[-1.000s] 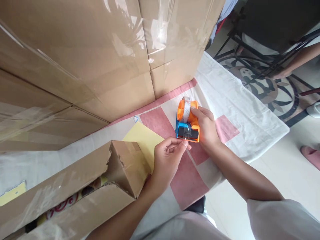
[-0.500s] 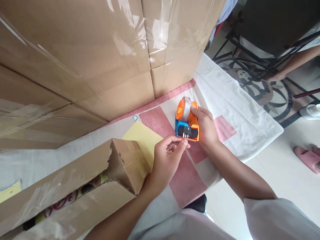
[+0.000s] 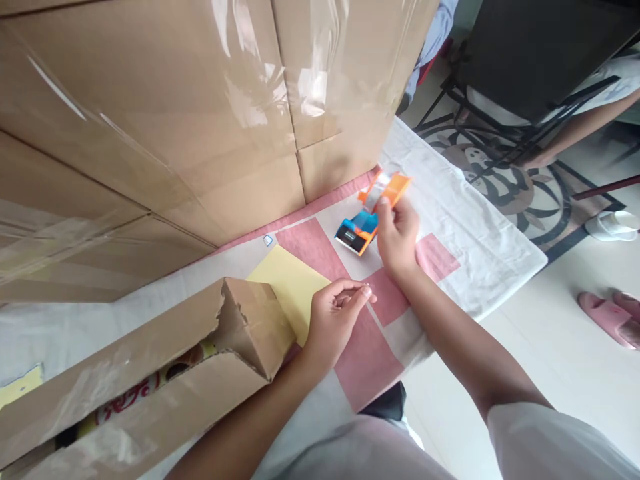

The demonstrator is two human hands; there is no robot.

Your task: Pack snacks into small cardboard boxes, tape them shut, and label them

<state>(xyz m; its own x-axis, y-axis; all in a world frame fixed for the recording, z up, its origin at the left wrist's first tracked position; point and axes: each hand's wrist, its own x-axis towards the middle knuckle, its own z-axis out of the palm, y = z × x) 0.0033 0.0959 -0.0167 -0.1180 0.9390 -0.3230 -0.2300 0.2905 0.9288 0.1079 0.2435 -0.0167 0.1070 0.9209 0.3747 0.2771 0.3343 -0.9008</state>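
My right hand (image 3: 400,233) is wrapped round an orange and blue tape dispenser (image 3: 369,220), tilted above the tablecloth and slightly blurred. My left hand (image 3: 340,310) is pinched in front of it, with a tiny clear piece, seemingly tape, at the fingertips. A gap separates that hand from the dispenser. Beneath and behind my left hand lies a yellow sheet (image 3: 295,280). A long torn-open carton (image 3: 260,320) with printed packaging inside stands at the left, beside my left forearm.
Large taped cardboard boxes (image 3: 200,120) stand along the back of the table (image 3: 480,247). A small blue-edged paper piece (image 3: 268,240) lies near them. Beyond the table are a black chair (image 3: 530,60), a person's arm (image 3: 585,133) and pink slippers (image 3: 607,317) on the floor.
The dispenser has tilted and moved up and away from my left hand, its cutting end now apart from the fingertips. My left hand has hardly moved. The view has shifted slightly.
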